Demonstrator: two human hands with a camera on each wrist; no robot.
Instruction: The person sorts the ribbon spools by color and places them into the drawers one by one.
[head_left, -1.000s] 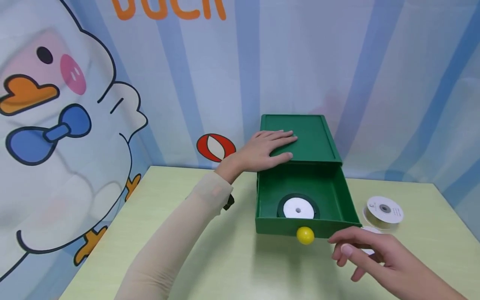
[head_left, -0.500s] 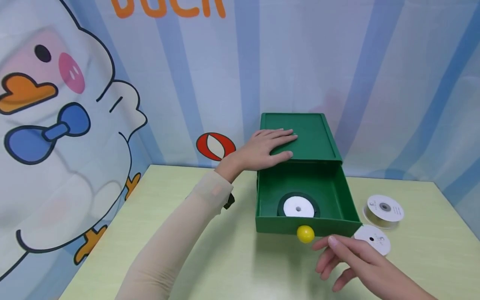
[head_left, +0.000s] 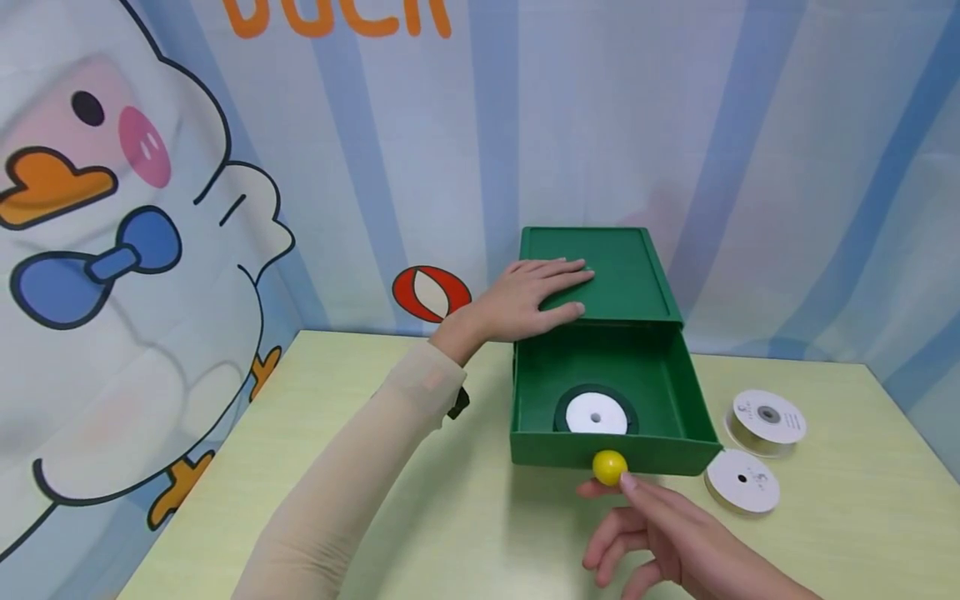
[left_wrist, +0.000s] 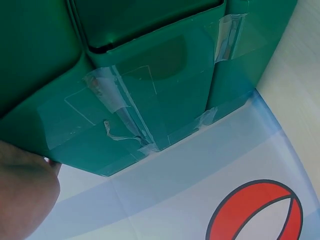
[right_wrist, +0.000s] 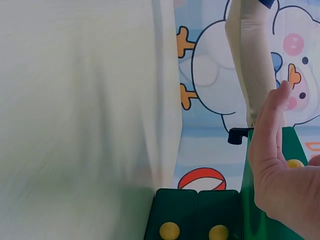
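Observation:
My left hand (head_left: 525, 302) lies flat with fingers spread on top of the green drawer box (head_left: 637, 275); its sleeve crosses the view. The upper drawer (head_left: 652, 367) is pulled out. Inside it, near the front wall, lies a spool of dark green ribbon (head_left: 595, 412) with a white face. At the yellow drawer knob (head_left: 609, 467), my right hand (head_left: 667, 529) has its thumb at the lower right edge and its index finger passing under, the other fingers loosely bent. In the right wrist view, part of my right hand (right_wrist: 275, 160) overlaps the knob (right_wrist: 295, 163).
Two white-faced ribbon spools sit right of the box: one with gold ribbon (head_left: 768, 421), one nearer (head_left: 742, 482). Two more yellow knobs (right_wrist: 169, 231) show on the lower drawers. Clear tape (left_wrist: 115, 100) covers seams on the box side. A duck-print cloth (head_left: 600, 108) hangs behind.
My right hand has moved left from beside the drawer's right front corner to the yellow knob, uncovering the nearer white spool. The left hand stays on the box top.

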